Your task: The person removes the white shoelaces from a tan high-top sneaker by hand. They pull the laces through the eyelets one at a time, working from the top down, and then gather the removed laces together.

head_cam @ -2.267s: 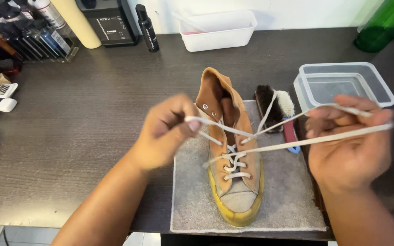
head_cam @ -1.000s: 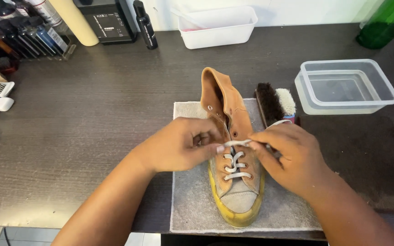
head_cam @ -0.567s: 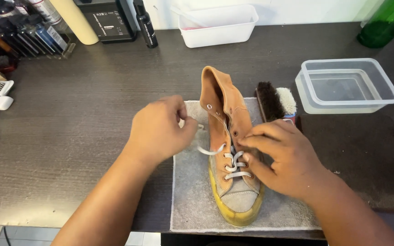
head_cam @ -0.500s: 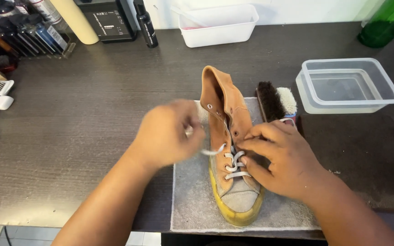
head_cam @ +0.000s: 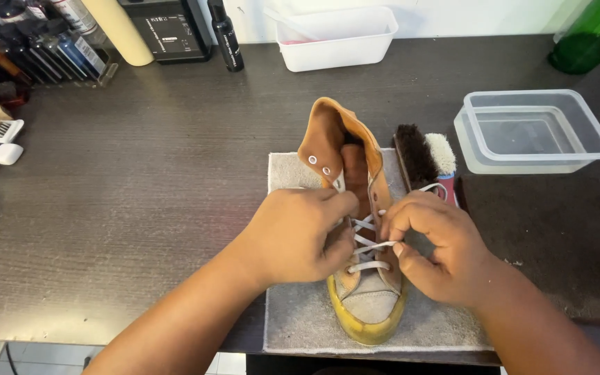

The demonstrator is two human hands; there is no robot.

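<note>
Dead center of the frame, both hands, the left hand and right hand, have come back in from pulling wide and now pinch the white lace on the tan high-top sneaker sitting on the grey mat, so lacing's moving up.

Black box with white label, back edge; slim black bottle beside it; labelled tubes far left.

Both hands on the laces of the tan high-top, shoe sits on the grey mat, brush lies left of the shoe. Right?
Not quite: the brush lies right of the shoe, as the head view shows. The left hand and right hand are on the laces, and the shoe sits on the grey mat.
</note>
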